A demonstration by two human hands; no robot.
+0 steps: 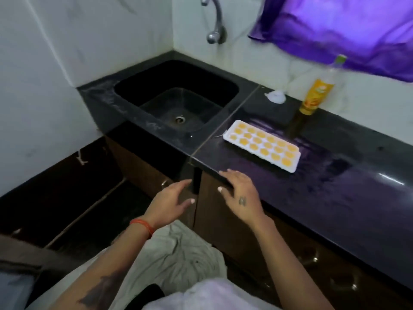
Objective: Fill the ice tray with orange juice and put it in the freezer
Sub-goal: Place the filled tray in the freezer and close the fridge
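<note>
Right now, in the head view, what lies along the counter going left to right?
Sink → faucet above its back edge → filled ice tray → small white funnel behind it → juice bottle. Both hands are empty, at the counter's front edge.

Dim room lit by violet daylight through a curtain at top right. Purple glare streaks the glossy dark surface. Soft overall blur; wide-angle bending at edges; floor in shadow.

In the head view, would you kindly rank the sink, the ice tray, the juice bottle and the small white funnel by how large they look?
1. sink
2. ice tray
3. juice bottle, though it stands farther back, so its place against the tray is unsure
4. white funnel
</note>
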